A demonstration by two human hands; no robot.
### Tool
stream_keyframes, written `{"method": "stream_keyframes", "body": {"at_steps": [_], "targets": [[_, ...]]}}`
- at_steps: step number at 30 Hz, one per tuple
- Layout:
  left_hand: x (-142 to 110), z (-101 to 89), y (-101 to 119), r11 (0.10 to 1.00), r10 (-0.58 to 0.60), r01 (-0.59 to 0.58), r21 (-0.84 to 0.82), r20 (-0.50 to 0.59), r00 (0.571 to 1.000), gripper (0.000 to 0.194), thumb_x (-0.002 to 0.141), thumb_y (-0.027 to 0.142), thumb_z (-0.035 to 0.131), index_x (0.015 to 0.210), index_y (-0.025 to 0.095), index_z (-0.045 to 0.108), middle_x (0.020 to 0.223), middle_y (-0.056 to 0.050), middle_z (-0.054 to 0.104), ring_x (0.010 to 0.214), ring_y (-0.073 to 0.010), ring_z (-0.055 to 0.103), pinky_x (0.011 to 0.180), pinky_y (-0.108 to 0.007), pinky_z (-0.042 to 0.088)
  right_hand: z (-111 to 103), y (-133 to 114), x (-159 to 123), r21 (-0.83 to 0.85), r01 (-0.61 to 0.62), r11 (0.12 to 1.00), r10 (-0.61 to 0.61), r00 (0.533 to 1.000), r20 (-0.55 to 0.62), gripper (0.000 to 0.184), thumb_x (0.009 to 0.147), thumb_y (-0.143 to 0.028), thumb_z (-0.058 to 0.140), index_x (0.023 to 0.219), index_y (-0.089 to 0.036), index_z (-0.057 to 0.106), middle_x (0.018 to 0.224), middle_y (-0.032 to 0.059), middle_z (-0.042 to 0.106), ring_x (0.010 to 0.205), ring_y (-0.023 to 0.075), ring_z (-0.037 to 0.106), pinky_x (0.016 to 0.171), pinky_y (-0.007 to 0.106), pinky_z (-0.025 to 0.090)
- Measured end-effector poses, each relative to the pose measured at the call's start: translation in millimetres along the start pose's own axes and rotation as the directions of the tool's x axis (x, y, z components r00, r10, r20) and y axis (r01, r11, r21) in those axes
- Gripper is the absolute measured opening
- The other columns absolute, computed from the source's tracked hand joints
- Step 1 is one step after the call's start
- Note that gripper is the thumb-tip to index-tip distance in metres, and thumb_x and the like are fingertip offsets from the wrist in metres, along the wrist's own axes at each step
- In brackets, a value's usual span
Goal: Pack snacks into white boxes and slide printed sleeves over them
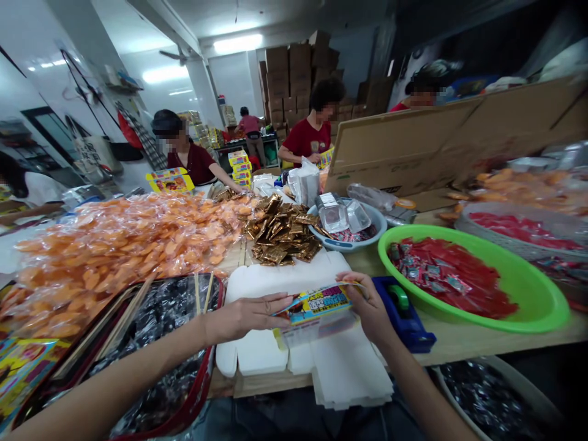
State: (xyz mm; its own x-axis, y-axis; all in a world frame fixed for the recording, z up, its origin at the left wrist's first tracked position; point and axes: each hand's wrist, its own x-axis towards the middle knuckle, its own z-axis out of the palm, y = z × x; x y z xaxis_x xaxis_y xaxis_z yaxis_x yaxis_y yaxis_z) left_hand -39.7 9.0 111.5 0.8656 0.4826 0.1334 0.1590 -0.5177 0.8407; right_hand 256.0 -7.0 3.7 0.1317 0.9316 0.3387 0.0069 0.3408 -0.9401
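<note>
A clear plastic packet with a colourful printed header (316, 313) sits in the head view between the hands, gripped at opposite edges by the left hand (248, 317) and right hand (367, 306), above white carton blanks (257, 354). A blue tape dispenser (404, 312) lies at three o'clock, gold sachets (281, 231) at twelve.
</note>
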Motion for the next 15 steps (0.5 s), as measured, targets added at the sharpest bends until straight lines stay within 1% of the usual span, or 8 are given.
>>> {"method": "stream_keyframes", "body": {"at_steps": [1, 3, 5, 7, 9, 11, 13, 15], "targets": [[-0.8, 0.1, -3.2, 0.999, 0.020, -0.021, 0.039, 0.025, 0.999, 0.031, 0.088, 0.027, 0.047, 0.115, 0.026, 0.064, 0.134, -0.008, 0.049, 0.130, -0.0257, 0.036, 0.110, -0.043, 0.027, 0.4, -1.1, 0.2, 0.005, -0.006, 1.000, 0.006, 1.000, 0.004, 0.016, 0.086, -0.036, 0.055, 0.097, -0.024, 0.053, 0.110, 0.0051, 0.056, 0.102, 0.0204, 0.052, 0.089, 0.035, 0.039], [-2.3, 0.7, -10.6, 0.980, 0.128, -0.138, 0.146, 0.071, 0.989, 0.035, 0.092, 0.026, 0.040, 0.121, 0.023, 0.059, 0.136, -0.008, 0.047, 0.131, -0.0240, 0.035, 0.110, -0.041, 0.029, -1.3, -1.5, -0.2, 0.023, 0.028, 0.999, -0.028, 1.000, 0.010, 0.015, 0.086, -0.035, 0.054, 0.097, -0.025, 0.054, 0.111, 0.0049, 0.056, 0.104, 0.0209, 0.051, 0.092, 0.036, 0.038], [-3.7, 1.6, -18.5, 0.921, 0.262, -0.287, 0.262, 0.125, 0.957, 0.039, 0.094, 0.022, 0.034, 0.129, 0.022, 0.052, 0.139, -0.009, 0.043, 0.133, -0.0222, 0.032, 0.110, -0.039, 0.030, -6.7, 0.1, -0.7, 0.021, 0.086, 0.996, -0.087, 0.995, 0.043, 0.023, 0.086, -0.039, 0.054, 0.104, -0.026, 0.056, 0.116, 0.0060, 0.054, 0.109, 0.0228, 0.049, 0.096, 0.038, 0.035], [-5.1, 3.0, -25.1, 0.858, 0.339, -0.380, 0.346, 0.174, 0.925, 0.043, 0.095, 0.017, 0.029, 0.136, 0.023, 0.043, 0.143, -0.008, 0.038, 0.135, -0.0215, 0.028, 0.110, -0.039, 0.030, -14.5, 2.4, -0.4, 0.032, 0.119, 0.992, -0.122, 0.984, 0.133, 0.032, 0.084, -0.044, 0.055, 0.112, -0.028, 0.057, 0.123, 0.0068, 0.049, 0.116, 0.0246, 0.044, 0.099, 0.039, 0.033], [-6.1, 4.6, -29.0, 0.832, 0.345, -0.393, 0.391, 0.189, 0.919, 0.047, 0.095, 0.014, 0.029, 0.140, 0.024, 0.034, 0.144, -0.008, 0.036, 0.136, -0.0216, 0.027, 0.111, -0.041, 0.030, -22.0, 4.1, 0.7, 0.076, 0.099, 0.992, -0.114, 0.964, 0.239, 0.034, 0.082, -0.047, 0.057, 0.111, -0.029, 0.059, 0.125, 0.0066, 0.046, 0.118, 0.0256, 0.042, 0.097, 0.038, 0.035], [-6.2, 6.3, -30.4, 0.826, 0.344, -0.389, 0.407, 0.181, 0.921, 0.049, 0.094, 0.012, 0.032, 0.142, 0.025, 0.029, 0.143, -0.008, 0.039, 0.135, -0.0215, 0.030, 0.111, -0.042, 0.031, -26.9, 4.8, 1.7, 0.119, 0.062, 0.991, -0.094, 0.953, 0.289, 0.028, 0.080, -0.047, 0.059, 0.100, -0.029, 0.064, 0.122, 0.0057, 0.047, 0.115, 0.0253, 0.044, 0.092, 0.036, 0.039], [-5.6, 8.3, -30.6, 0.832, 0.350, -0.383, 0.401, 0.155, 0.924, 0.051, 0.093, 0.011, 0.038, 0.142, 0.026, 0.030, 0.139, -0.008, 0.044, 0.132, -0.0213, 0.035, 0.110, -0.042, 0.033, -28.5, 4.4, 2.1, 0.142, 0.028, 0.990, -0.068, 0.955, 0.290, 0.022, 0.079, -0.046, 0.061, 0.092, -0.028, 0.064, 0.117, 0.0049, 0.049, 0.108, 0.0236, 0.047, 0.088, 0.034, 0.042], [-5.0, 10.3, -31.0, 0.853, 0.355, -0.371, 0.367, 0.113, 0.928, 0.051, 0.091, 0.011, 0.043, 0.139, 0.027, 0.035, 0.136, -0.008, 0.049, 0.129, -0.0212, 0.040, 0.108, -0.042, 0.036, -27.2, 2.9, 1.9, 0.155, 0.010, 0.988, -0.052, 0.961, 0.272, 0.021, 0.077, -0.046, 0.063, 0.086, -0.027, 0.064, 0.115, 0.0047, 0.051, 0.103, 0.0228, 0.049, 0.085, 0.033, 0.042]]}}
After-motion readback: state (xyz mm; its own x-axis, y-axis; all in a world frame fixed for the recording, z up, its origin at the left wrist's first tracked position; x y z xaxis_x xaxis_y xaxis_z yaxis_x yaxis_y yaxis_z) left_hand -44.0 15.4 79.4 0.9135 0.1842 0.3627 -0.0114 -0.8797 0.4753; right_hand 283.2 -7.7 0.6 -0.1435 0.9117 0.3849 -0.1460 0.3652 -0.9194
